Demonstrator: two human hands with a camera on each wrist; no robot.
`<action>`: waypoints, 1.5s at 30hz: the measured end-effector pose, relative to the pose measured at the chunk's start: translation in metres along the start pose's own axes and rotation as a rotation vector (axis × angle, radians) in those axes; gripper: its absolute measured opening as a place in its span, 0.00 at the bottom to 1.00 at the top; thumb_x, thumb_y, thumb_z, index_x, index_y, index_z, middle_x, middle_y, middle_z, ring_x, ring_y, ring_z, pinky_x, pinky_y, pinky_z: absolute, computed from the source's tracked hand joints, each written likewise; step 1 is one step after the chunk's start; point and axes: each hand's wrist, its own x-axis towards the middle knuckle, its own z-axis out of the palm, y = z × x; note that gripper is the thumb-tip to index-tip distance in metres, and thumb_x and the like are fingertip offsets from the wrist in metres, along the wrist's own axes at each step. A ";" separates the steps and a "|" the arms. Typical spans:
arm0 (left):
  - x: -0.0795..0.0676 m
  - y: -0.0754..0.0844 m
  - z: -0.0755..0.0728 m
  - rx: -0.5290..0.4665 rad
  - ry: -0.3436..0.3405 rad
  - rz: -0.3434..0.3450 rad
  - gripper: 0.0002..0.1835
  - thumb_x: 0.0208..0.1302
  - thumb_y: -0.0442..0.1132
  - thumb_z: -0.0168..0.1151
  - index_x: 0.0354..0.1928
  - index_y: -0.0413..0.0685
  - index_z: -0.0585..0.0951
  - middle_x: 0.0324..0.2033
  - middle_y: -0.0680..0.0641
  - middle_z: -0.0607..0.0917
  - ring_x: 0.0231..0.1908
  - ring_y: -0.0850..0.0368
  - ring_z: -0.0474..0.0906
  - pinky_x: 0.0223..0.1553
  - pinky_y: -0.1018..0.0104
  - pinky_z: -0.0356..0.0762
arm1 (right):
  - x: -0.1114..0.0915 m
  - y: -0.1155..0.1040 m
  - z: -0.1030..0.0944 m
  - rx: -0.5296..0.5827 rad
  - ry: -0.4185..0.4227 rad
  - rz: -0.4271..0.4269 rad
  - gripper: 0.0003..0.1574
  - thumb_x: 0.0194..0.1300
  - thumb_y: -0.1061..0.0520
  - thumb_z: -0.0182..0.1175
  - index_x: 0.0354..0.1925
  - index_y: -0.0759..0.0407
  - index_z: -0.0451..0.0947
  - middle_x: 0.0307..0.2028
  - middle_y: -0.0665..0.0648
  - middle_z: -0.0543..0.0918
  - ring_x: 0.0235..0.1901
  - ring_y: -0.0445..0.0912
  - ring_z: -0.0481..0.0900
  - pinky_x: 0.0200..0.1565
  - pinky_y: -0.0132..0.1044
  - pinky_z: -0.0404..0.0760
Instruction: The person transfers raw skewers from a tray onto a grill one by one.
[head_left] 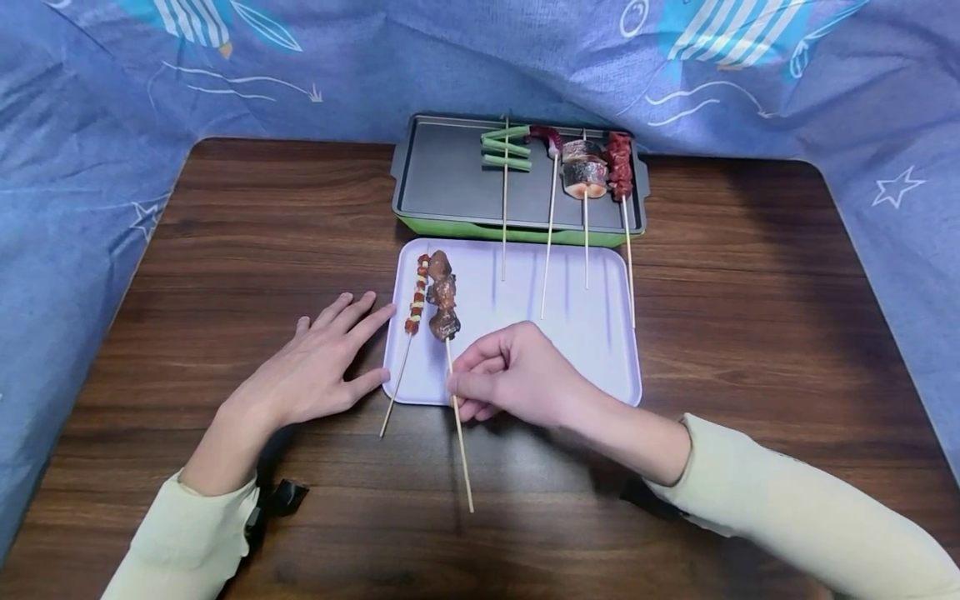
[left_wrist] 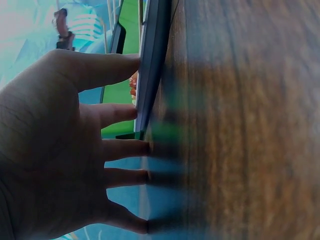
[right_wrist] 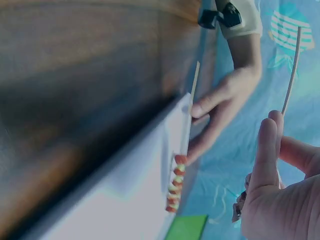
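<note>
My right hand pinches the bare stick of a browned meat skewer between thumb and fingers. In the right wrist view that stick rises above the tray, the meat partly hidden behind my hand. The lavender tray lies on the table, and a thin skewer of red and yellow pieces rests along its left side, stick end past the front rim. My left hand is spread flat at the tray's left edge, its thumb and index fingertips at the rim; the left wrist view shows the straight fingers.
Behind the tray stands a grey grill plate on a green base. Across its right half lie a green vegetable skewer, a dark red tentacle skewer, a fish skewer and a raw red meat skewer, sticks overhanging the tray.
</note>
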 end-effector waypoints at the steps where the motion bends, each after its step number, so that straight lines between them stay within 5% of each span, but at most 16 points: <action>1: 0.000 0.000 0.000 0.000 -0.003 0.000 0.42 0.68 0.61 0.54 0.78 0.59 0.51 0.76 0.40 0.51 0.73 0.36 0.44 0.56 0.20 0.49 | 0.000 -0.003 -0.001 -0.005 0.004 -0.005 0.07 0.63 0.67 0.64 0.37 0.73 0.82 0.25 0.63 0.86 0.23 0.50 0.86 0.32 0.47 0.85; 19: 0.000 -0.001 0.000 0.001 -0.008 0.000 0.41 0.69 0.61 0.53 0.78 0.60 0.51 0.76 0.41 0.51 0.74 0.36 0.43 0.57 0.20 0.49 | 0.034 -0.053 -0.040 -0.054 0.129 -0.059 0.10 0.63 0.65 0.66 0.40 0.72 0.82 0.29 0.64 0.87 0.25 0.51 0.87 0.35 0.47 0.85; 34: 0.001 -0.001 0.000 -0.007 -0.017 -0.002 0.42 0.68 0.61 0.54 0.78 0.60 0.50 0.76 0.41 0.50 0.74 0.36 0.43 0.57 0.20 0.48 | 0.088 -0.069 -0.074 -0.076 0.256 0.008 0.11 0.64 0.64 0.66 0.43 0.71 0.83 0.30 0.62 0.87 0.25 0.48 0.87 0.37 0.43 0.85; 45: 0.000 -0.001 -0.001 -0.013 -0.011 0.005 0.41 0.69 0.61 0.53 0.78 0.60 0.50 0.76 0.42 0.50 0.74 0.37 0.43 0.57 0.20 0.48 | 0.129 -0.072 -0.089 -0.104 0.274 0.121 0.14 0.65 0.62 0.65 0.47 0.68 0.83 0.27 0.58 0.87 0.26 0.45 0.87 0.42 0.43 0.84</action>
